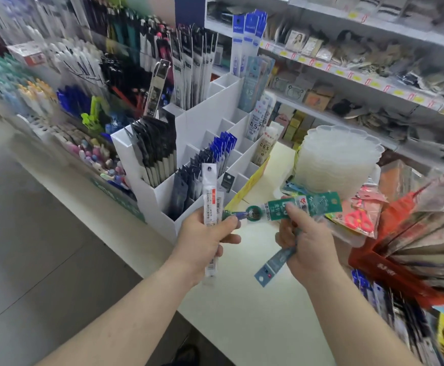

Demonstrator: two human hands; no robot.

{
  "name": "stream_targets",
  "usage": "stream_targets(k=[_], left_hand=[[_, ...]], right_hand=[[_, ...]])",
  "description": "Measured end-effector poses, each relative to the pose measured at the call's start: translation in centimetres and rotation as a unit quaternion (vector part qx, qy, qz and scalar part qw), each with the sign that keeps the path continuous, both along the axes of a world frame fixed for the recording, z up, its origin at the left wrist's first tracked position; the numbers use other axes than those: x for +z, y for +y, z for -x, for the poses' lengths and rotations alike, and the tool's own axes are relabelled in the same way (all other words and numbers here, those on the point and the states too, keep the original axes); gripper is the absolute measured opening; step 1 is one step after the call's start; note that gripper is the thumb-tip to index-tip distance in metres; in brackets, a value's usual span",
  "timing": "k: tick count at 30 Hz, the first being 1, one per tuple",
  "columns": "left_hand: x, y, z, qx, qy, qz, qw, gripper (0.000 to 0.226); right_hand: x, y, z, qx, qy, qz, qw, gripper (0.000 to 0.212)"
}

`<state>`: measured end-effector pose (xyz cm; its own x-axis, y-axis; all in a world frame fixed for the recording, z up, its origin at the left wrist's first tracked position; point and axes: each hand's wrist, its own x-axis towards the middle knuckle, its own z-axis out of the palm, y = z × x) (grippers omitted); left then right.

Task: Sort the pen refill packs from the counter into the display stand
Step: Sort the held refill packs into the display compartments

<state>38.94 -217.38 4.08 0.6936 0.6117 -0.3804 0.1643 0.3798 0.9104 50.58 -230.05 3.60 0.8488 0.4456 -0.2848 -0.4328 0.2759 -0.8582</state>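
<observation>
White card stand (189, 120) at frame centre, partly stocked. Judged mid-task: many slots filled, several front and right slots showing bare.

Left hand (205, 241) clenched round a clear pack (209, 207), held upright, lower centre; also pinching one end of a green pack (289, 208). Right hand (305, 241) gripping the other end of that green pack, plus a teal pack (273, 262) hanging below the fist. Three packs thus in hand, none yet slotted.

More packs (293, 187) lying on the counter (255, 299), centre right, beside a stack of clear trays (332, 159).

Stand contents: black packs (157, 149) left slot; dark blue packs (215, 154) middle; tall blue packs (247, 43) rear; pale "0.5" packs (263, 138) right.
</observation>
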Motion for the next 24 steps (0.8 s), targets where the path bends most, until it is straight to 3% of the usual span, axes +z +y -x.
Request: stream_targets(k=[3, 5, 9, 13, 24], left_hand=[[-0.5, 1.3, 0.7, -0.012, 0.048, -0.157, 0.986, 0.009], [-0.6, 2.4, 1.4, -0.002, 0.048, -0.214, 0.976, 0.012], [-0.4, 4.4, 2.5, -0.017, 0.049, -0.286, 0.957, 0.023], [0.5, 4.8, 2.9, -0.037, 0.033, -0.286, 0.957, 0.027], [0.8, 5.6, 2.9, -0.047, 0.023, -0.294, 0.954, 0.027]], right_hand=[[-0.4, 1.5, -1.3, -0.072, -0.007, 0.049, 0.996, 0.031], [-0.8, 2.4, -2.1, -0.082, -0.033, 0.085, 0.992, 0.033], [-1.7, 5.1, -1.4, 0.011, -0.179, 0.213, 0.96, 0.038], [-2.6, 8.1, -0.1, 0.092, -0.264, 0.295, 0.914, 0.042], [-5.5, 10.6, 3.2, 0.211, -0.295, 0.419, 0.832, 0.027]])
